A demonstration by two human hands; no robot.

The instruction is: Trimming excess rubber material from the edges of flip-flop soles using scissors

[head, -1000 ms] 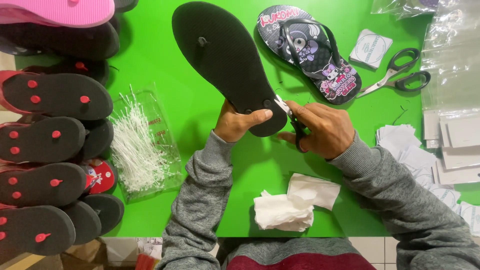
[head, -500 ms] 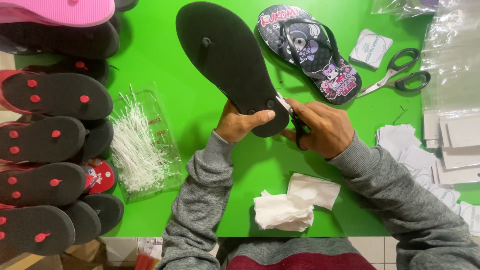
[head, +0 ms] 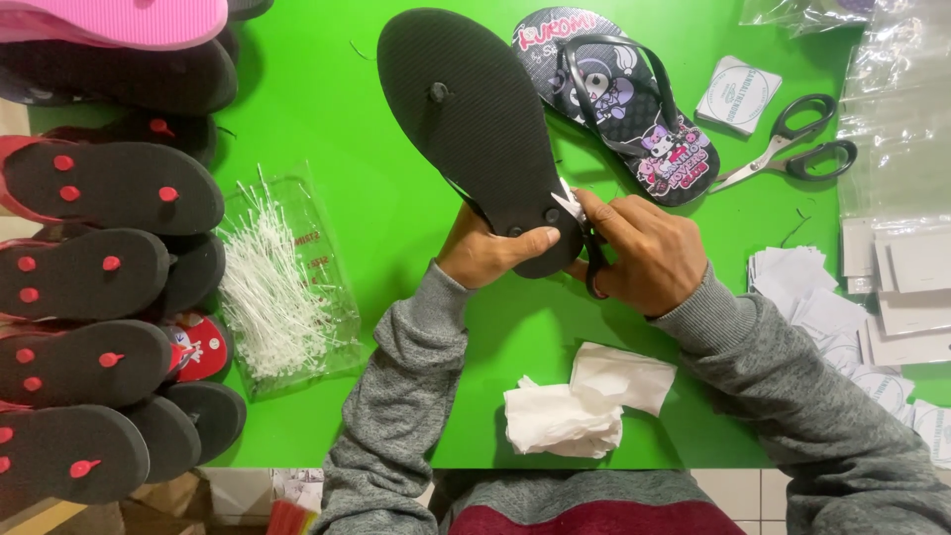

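Between both hands [head: 495, 253] [head: 644, 253], upturned black flip-flop [head: 475, 119], heel gripped.

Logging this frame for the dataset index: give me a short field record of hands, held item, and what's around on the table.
left hand: grips the heel of the black flip-flop, sole side up
right hand: at the heel's right edge, pinching a small white tag
table: green
right of sandal: printed flip-flop, strap up; scissors
left side: bag of white plastic ties; stacked sandals with red plugs
near edge: crumpled white paper
far right: white cards
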